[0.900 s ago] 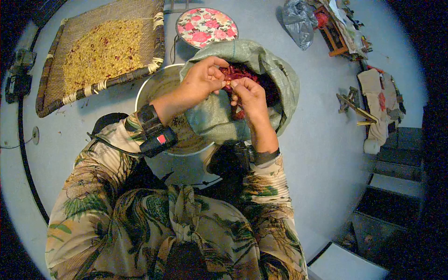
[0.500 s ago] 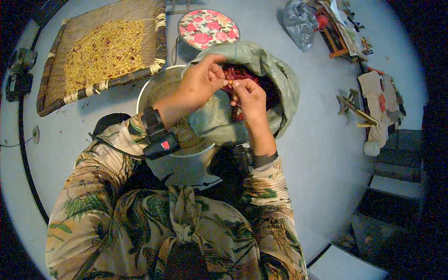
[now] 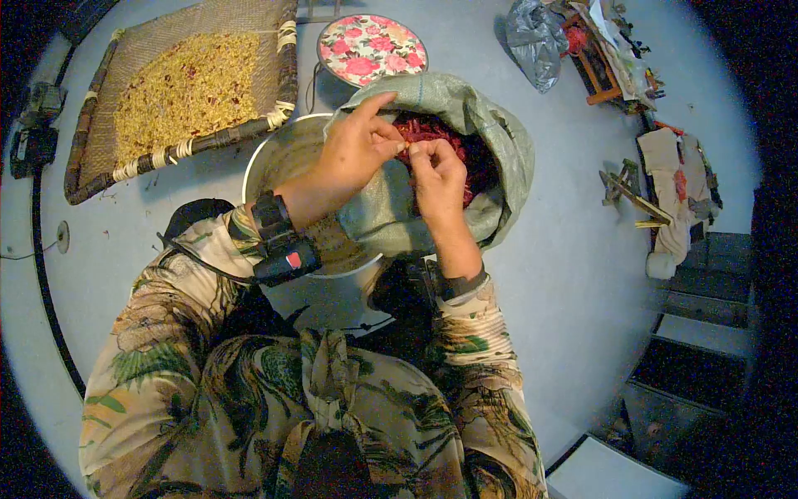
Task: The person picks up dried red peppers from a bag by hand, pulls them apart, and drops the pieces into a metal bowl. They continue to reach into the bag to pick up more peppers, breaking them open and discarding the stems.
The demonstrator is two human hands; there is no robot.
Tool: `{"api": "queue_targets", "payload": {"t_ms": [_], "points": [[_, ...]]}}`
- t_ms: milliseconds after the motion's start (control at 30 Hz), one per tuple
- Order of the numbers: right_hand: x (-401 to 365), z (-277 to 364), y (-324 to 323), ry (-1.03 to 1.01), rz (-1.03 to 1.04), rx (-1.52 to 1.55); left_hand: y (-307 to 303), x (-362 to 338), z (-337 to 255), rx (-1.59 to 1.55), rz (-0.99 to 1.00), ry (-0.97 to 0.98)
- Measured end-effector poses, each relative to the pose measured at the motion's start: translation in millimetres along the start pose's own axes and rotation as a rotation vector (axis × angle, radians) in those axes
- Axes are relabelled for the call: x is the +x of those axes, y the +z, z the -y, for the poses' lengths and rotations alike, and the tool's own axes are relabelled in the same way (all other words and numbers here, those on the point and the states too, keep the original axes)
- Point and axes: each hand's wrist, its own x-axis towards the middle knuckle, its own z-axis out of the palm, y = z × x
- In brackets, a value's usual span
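My left hand (image 3: pixel 359 150) and my right hand (image 3: pixel 439 176) meet over the mouth of a pale green woven sack (image 3: pixel 514 145). Thumb and fingers of both are closed in a pinch on a small dried red chili pepper (image 3: pixel 407 145), mostly covered by the fingertips. My left index finger sticks out away from the pinch. Inside the sack lie many dark red dried chilies (image 3: pixel 475 162). The sack rests in or against a large round metal tub (image 3: pixel 259 158) in front of my knees.
At the upper left, a woven tray (image 3: pixel 87 137) with a bound frame carries yellow seeds (image 3: pixel 187 96) with red flecks. Behind the sack stands a round flower-patterned stool (image 3: pixel 372 48). A grey plastic bag (image 3: pixel 534 46), a cluttered wooden rack (image 3: pixel 600 71) and cloths (image 3: pixel 665 179) are to the right.
My right hand has turned more upright and shifted slightly left, its fingers now closer together. The orange-red bit between the fingertips shows less. My left hand stays nearly in place.
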Motion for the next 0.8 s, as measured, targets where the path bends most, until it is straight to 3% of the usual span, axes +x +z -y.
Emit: {"api": "queue_targets", "payload": {"t_ms": [367, 800], "points": [[-2, 7, 0, -0.073, -0.003, 0.024, -5, 8, 6, -0.213, 0.030, -0.121], [2, 3, -4, 0.082, 0.119, 0.292, -12, 11, 6, -0.393, 0.095, -0.246]]}}
